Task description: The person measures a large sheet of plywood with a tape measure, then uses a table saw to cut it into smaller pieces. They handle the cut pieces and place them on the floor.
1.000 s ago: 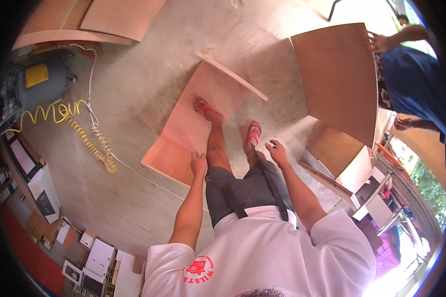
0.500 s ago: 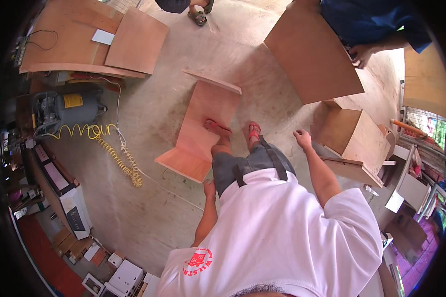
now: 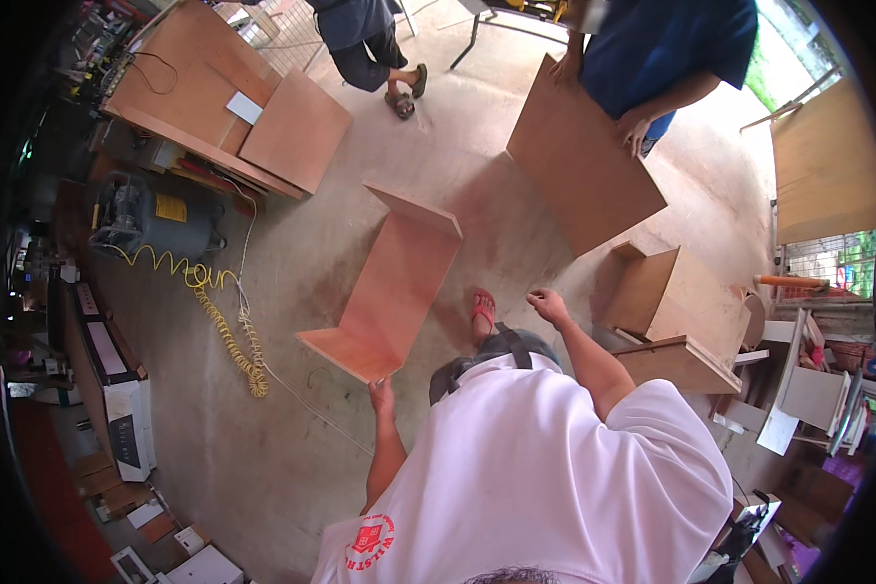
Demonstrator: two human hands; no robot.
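A three-sided plywood piece (image 3: 399,277), a long panel with a raised board at each end, lies on the floor in front of me. My left hand (image 3: 382,397) is closed at its near corner, and a small pale glint shows by the fingertips. Whether that hand touches the wood I cannot tell. Held out in front of my body, my right hand (image 3: 552,308) has its fingers curled and pinched together. Anything between them is too small to make out. My right hand is nearest to a plywood box (image 3: 696,297) on the right.
A co-worker in dark blue (image 3: 672,49) holds a large plywood panel (image 3: 579,161) upright ahead right. Another person (image 3: 360,44) stands farther off. At left are stacked plywood sheets (image 3: 297,131), a grey compressor (image 3: 170,219) and a coiled yellow hose (image 3: 229,341) on the floor.
My body has turned and stepped, and my left foot is no longer over the plywood piece. My left hand has come to its near corner. My right hand has drawn inward.
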